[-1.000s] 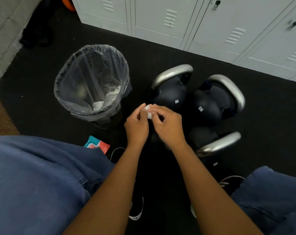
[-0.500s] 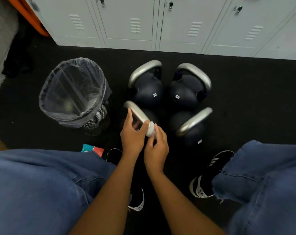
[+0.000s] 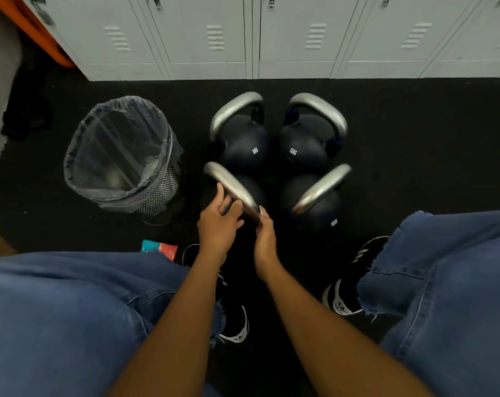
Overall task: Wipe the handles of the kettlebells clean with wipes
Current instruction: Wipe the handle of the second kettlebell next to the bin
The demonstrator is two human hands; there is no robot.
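Four dark kettlebells stand close together in a two-by-two cluster on the black floor (image 3: 415,133), in front of a row of pale grey lockers (image 3: 205,38). The near-left kettlebell (image 3: 251,187) has its silver handle (image 3: 228,184) running diagonally from upper left to lower right, and both hands meet at the near end of it. The left hand (image 3: 217,224) is released, its fingers spread and only loosely bent, the fingertips reaching up beside and under the handle's near stretch; it does not wrap the bar. The right hand (image 3: 264,239) comes up from below with its fingers drawn together at the handle's near end, touching the metal there; whether a wipe is pinched in those fingertips cannot be told, as no white cloth shows clearly at this angle. The near-right kettlebell (image 3: 317,207) sits just beside, its handle slanting the other way, and the far-left kettlebell (image 3: 243,144) and the far-right kettlebell (image 3: 309,144) stand behind, their handles arched over the bodies and white weight marks on their sides. To the left of the cluster stands a mesh bin (image 3: 122,156) lined with a clear plastic bag. A teal and red packet (image 3: 160,249) lies on the floor near the left knee, partly hidden by blue jeans (image 3: 56,310). Black shoes with white stripes (image 3: 346,290) rest on the floor below the hands.
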